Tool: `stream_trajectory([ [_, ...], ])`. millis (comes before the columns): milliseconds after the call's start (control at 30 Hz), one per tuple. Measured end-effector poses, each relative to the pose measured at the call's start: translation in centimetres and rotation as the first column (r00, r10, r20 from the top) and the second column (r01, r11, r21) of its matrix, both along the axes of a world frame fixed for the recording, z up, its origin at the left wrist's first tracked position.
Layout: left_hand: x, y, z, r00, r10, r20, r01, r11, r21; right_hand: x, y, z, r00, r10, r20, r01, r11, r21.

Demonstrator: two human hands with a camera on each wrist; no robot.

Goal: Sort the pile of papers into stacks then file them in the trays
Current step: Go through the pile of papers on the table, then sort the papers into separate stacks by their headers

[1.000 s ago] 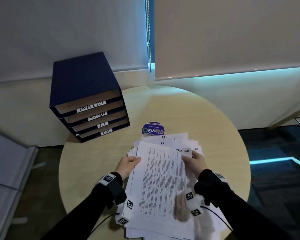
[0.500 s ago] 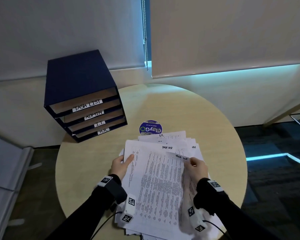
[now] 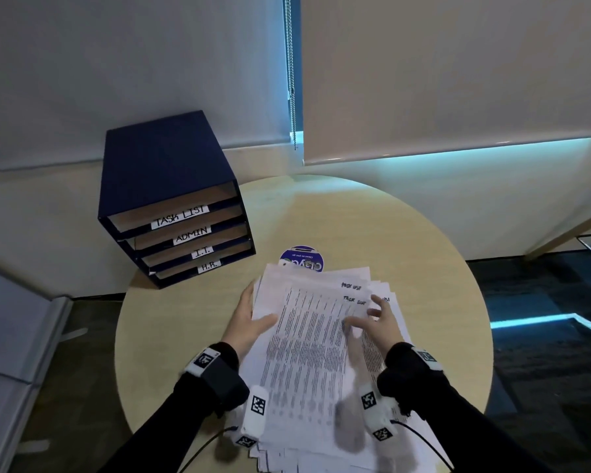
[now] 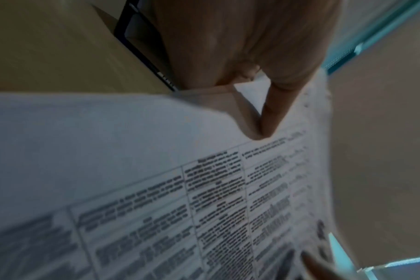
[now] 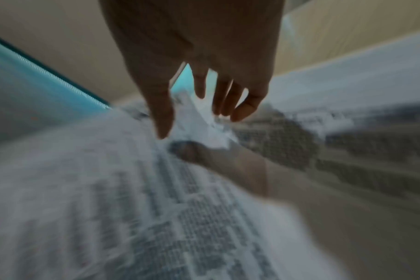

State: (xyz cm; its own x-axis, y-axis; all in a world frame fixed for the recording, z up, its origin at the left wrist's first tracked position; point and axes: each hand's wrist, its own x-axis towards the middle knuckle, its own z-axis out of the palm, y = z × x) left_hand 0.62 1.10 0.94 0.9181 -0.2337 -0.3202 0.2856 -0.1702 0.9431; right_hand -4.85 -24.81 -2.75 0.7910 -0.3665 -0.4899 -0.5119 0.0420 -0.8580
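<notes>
A loose pile of printed papers (image 3: 307, 339) lies on the round table, some sheets hand-marked "TASK LIST" at the far right corner. My left hand (image 3: 258, 308) grips the pile's left edge. In the left wrist view its thumb (image 4: 271, 113) presses on the top sheet (image 4: 156, 170) and the fingers curl underneath. My right hand (image 3: 372, 319) hovers over the pile's right side with fingers spread, holding nothing; in the blurred right wrist view the right hand (image 5: 199, 121) is just above the sheets (image 5: 108, 189). A blue tray unit (image 3: 164, 172) at the table's back left carries labels TASK LIST, ADMIN, I.T., H.R.
The light wooden round table (image 3: 423, 268) has bare surface to the right of and behind the pile. A round blue sticker (image 3: 302, 256) sits just beyond the papers, partly covered by them. Window blinds and a wall stand behind; dark floor lies to the right.
My right hand let go of the top sheet's corner and spread its fingers. The left hand slid forward along the left edge, and the pile now overlaps the blue sticker.
</notes>
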Motion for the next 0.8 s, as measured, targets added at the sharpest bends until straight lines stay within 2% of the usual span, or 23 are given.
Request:
stream_trajectory([
  [67, 0.6, -0.1, 3.6, 1.0, -0.025, -0.01, 0.023, 0.989, -0.146, 0.0, -0.6, 3.0, 0.997, 0.047, 0.055, -0.057, 0.981, 0.186],
  [167, 1.4, -0.9, 7.9, 0.991, 0.09, 0.104, -0.072, 0.984, -0.162, 0.6, -1.1, 7.8, 0.967, 0.113, 0.227, -0.198, 0.895, 0.399],
  [233, 1.0, -2.2, 9.6, 0.957, 0.181, 0.227, -0.156, 0.98, -0.127, 1.2, -1.0, 10.4, 0.93, 0.07, 0.361, -0.228, 0.88, 0.417],
  [333, -0.9, -4.5, 10.2, 0.889, 0.25, 0.383, -0.295, 0.954, 0.062, 1.8, -0.1, 12.4, 0.888, 0.025, 0.46, -0.208, 0.913, 0.352],
  [433, -2.3, -5.4, 8.5, 0.83, 0.283, 0.48, -0.324, 0.946, 0.002, 1.4, 1.0, 11.8, 0.897, 0.021, 0.441, -0.167, 0.941, 0.295],
  [533, -2.6, -5.1, 6.2, 0.835, 0.28, 0.474, -0.308, 0.951, -0.019, 0.9, 1.4, 10.9, 0.899, -0.065, 0.433, -0.073, 0.953, 0.295],
  [633, -2.0, -4.8, 4.8, 0.882, 0.327, 0.341, -0.324, 0.944, -0.066, 1.5, 1.8, 10.2, 0.893, -0.178, 0.414, 0.044, 0.949, 0.313],
  [800, -0.6, -4.6, 3.3, 0.911, 0.389, 0.138, -0.371, 0.918, -0.139, 2.3, 3.5, 9.0, 0.927, -0.157, 0.34, 0.075, 0.967, 0.244],
])
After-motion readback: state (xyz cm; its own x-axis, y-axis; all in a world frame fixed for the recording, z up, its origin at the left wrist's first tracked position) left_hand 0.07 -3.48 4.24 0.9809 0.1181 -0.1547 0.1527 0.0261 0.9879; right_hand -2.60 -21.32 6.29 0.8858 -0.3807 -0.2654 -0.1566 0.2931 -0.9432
